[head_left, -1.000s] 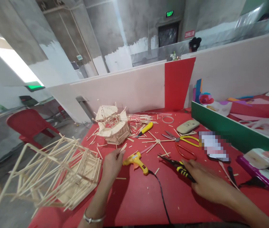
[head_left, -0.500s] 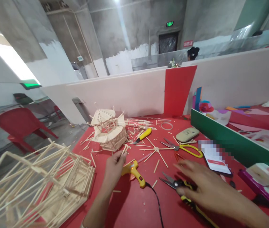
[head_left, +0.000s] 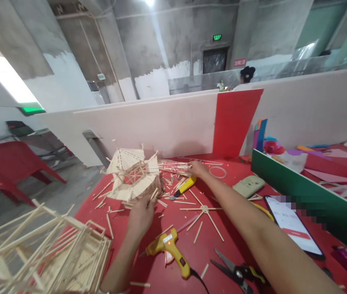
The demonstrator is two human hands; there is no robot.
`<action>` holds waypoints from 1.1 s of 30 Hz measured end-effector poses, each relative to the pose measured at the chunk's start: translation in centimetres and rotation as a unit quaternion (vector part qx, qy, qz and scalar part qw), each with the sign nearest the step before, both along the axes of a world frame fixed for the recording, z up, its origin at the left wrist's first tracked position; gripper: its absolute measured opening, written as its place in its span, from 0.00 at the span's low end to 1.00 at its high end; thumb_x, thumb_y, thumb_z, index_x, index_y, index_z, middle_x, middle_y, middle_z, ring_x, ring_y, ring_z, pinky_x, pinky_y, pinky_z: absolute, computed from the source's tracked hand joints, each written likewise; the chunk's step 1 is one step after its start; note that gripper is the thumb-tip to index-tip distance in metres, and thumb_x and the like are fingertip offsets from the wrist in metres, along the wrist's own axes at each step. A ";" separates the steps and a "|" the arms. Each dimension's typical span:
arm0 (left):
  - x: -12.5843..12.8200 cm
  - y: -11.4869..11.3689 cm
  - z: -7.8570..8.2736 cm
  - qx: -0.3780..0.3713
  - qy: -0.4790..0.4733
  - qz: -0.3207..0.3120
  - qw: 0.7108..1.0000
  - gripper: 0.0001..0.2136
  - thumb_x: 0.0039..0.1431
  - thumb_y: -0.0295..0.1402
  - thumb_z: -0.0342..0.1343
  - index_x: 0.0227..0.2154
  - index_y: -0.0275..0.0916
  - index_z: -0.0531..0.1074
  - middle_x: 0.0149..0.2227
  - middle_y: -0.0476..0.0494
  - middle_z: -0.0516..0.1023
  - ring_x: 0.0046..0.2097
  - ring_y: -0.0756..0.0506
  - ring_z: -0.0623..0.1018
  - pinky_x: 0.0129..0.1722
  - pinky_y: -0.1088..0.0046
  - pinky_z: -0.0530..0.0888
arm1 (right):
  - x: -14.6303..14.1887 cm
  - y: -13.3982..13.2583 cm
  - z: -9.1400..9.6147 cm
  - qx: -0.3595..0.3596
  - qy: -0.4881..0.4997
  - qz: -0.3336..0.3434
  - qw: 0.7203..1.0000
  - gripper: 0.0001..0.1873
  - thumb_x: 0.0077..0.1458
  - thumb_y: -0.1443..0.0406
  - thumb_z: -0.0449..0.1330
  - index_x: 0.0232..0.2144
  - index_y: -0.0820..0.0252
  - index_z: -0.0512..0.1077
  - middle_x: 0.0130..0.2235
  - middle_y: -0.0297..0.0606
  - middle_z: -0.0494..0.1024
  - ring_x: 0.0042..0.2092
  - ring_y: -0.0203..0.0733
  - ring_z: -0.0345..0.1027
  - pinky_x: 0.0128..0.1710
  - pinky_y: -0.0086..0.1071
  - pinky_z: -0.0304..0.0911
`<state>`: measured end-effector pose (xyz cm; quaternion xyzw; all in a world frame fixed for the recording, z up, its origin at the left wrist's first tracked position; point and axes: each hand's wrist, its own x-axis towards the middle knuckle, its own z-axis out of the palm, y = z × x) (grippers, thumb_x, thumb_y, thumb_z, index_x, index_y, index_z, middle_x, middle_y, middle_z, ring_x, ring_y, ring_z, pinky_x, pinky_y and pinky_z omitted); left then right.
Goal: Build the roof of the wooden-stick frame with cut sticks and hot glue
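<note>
My left hand [head_left: 142, 214] is closed in a pinch on short wooden sticks [head_left: 154, 193], in front of a small pavilion-like stick model [head_left: 133, 175]. Stretched far forward, my right hand [head_left: 198, 168] has its fingers closed at the right end of a pile of thin wooden sticks [head_left: 173, 166]. Just below that hand lies a yellow utility knife [head_left: 184, 187]. A star-shaped stick piece [head_left: 204, 209] rests flat on the red table [head_left: 161, 277]. Between my arms lies a yellow glue gun [head_left: 173, 249], its small light on.
A larger stick frame [head_left: 69, 249] fills the left front. Black-and-yellow shears [head_left: 237, 271] lie under my right forearm, which partly covers yellow-handled scissors [head_left: 263, 211]. To the right are a phone [head_left: 295, 228], a beige device [head_left: 248, 185] and a green divider [head_left: 298, 188]. Tape [head_left: 217, 172] lies behind.
My right hand has left the shears at the front right and reached to the stick pile at the back. My left hand still pinches its sticks. The view has shifted slightly.
</note>
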<state>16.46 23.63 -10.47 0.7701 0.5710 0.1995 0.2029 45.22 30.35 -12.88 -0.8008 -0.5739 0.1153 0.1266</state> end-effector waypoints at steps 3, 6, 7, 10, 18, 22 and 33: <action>-0.6 1.8 -0.5 0.003 0.023 0.018 1.000 0.15 0.63 0.37 0.43 0.33 0.37 0.74 0.32 0.40 0.79 0.36 0.42 0.76 0.34 0.72 0.64 | -0.6 1.0 -1.2 0.005 -0.011 -0.009 1.000 0.19 0.61 0.59 0.57 0.52 0.60 0.67 0.53 0.43 0.71 0.49 0.44 0.69 0.47 0.44 0.68; -1.1 2.6 -0.9 0.008 0.042 0.035 0.998 0.15 0.64 0.36 0.43 0.38 0.36 0.75 0.35 0.37 0.80 0.38 0.41 0.77 0.34 0.71 0.65 | -0.9 1.4 -1.8 -0.002 -0.022 0.003 1.000 0.18 0.61 0.59 0.57 0.52 0.60 0.67 0.53 0.43 0.71 0.49 0.44 0.69 0.47 0.44 0.68; -1.2 2.8 -1.0 0.011 0.053 0.043 0.998 0.15 0.64 0.36 0.43 0.37 0.36 0.75 0.36 0.37 0.80 0.38 0.41 0.77 0.34 0.71 0.65 | -0.9 1.5 -1.9 -0.009 -0.025 0.011 1.000 0.18 0.61 0.59 0.57 0.52 0.59 0.68 0.52 0.42 0.71 0.48 0.44 0.69 0.47 0.44 0.68; -1.4 3.4 -1.3 0.024 0.082 0.058 0.995 0.15 0.64 0.36 0.43 0.34 0.37 0.74 0.34 0.36 0.80 0.37 0.41 0.78 0.33 0.72 0.64 | -1.0 1.8 -1.7 -0.033 -0.035 0.038 0.998 0.18 0.61 0.59 0.57 0.52 0.60 0.68 0.52 0.43 0.71 0.48 0.44 0.69 0.47 0.44 0.68; -2.8 4.2 -0.6 0.047 0.173 0.103 0.978 0.14 0.63 0.35 0.43 0.33 0.38 0.73 0.34 0.34 0.80 0.37 0.38 0.79 0.29 0.70 0.63 | -1.5 2.0 -0.8 -0.068 -0.065 0.056 0.994 0.18 0.61 0.58 0.57 0.51 0.60 0.68 0.51 0.42 0.72 0.48 0.44 0.69 0.47 0.43 0.68; -1.6 2.1 1.4 0.053 0.184 0.116 0.975 0.14 0.64 0.36 0.42 0.38 0.39 0.74 0.39 0.32 0.80 0.40 0.36 0.78 0.30 0.68 0.63 | -0.8 1.5 -0.1 -0.077 -0.085 0.055 0.992 0.17 0.61 0.59 0.57 0.51 0.59 0.68 0.51 0.42 0.72 0.48 0.43 0.70 0.46 0.43 0.68; 0.6 -1.0 2.1 0.079 -0.065 0.006 0.995 0.15 0.59 0.44 0.52 0.29 0.39 0.76 0.24 0.48 0.75 0.30 0.46 0.73 0.30 0.74 0.64 | 2.6 -5.3 6.5 -0.086 -0.179 0.035 0.979 0.17 0.61 0.59 0.57 0.48 0.62 0.70 0.49 0.44 0.74 0.47 0.44 0.70 0.46 0.44 0.68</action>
